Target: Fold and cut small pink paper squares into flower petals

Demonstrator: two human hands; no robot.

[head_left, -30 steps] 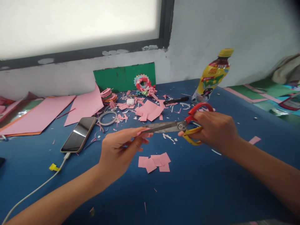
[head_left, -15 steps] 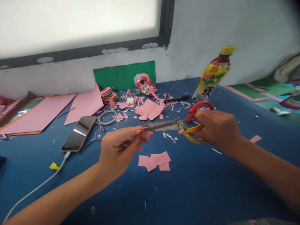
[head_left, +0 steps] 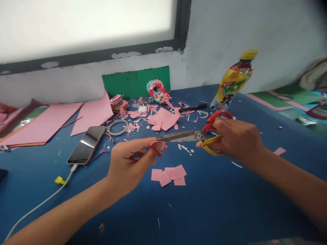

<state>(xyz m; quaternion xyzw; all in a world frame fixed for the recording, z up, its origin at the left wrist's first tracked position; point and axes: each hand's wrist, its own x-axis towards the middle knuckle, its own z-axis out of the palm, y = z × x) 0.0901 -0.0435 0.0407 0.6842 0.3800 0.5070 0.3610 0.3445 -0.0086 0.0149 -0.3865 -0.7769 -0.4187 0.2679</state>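
At the centre of the frame, the left hand pinches a small pink paper piece between thumb and fingers, which hide part of it. From the right, the right hand grips the red and yellow handles of the scissors; their blades lie nearly together, the tips at the upper edge of the piece. Whether they bite into it cannot be told.

Just below centre, overlapping pink squares lie on the blue table. Behind the blades, in the middle of the frame, larger pink offcuts lie among scattered scraps, with a small white case to their left and a black marker to their right. At upper centre, a paper wreath stands before a green board.

Left of centre, a phone lies beside a clear ring, its white cable running to the lower left corner. Pink sheets spread across the left side. At upper right, a yellow-capped bottle stands beyond the right hand.
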